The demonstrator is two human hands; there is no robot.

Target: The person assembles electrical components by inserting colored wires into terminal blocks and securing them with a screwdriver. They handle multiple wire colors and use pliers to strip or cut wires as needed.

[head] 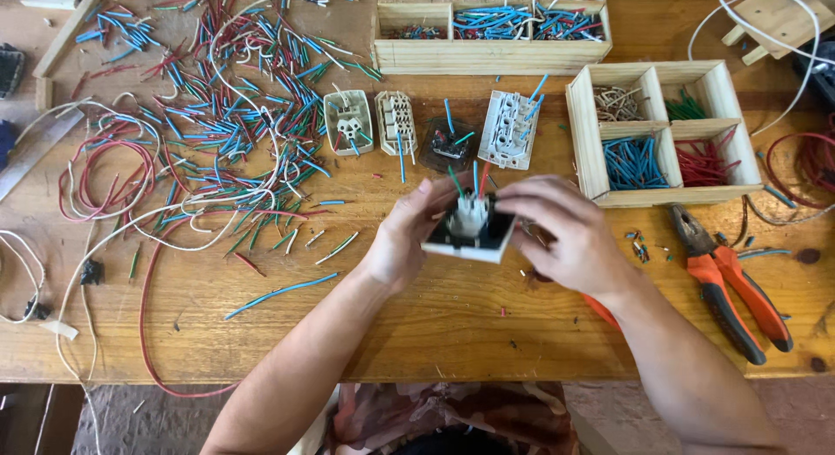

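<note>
Both forearms are bare to the elbow, with no sleeves, gloves, rings or watch; a brownish patterned garment [452, 420] covers the lap.

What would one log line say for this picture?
left hand: holds socket | right hand: on socket | wires: stick up from socket | pliers: on table, right
</note>
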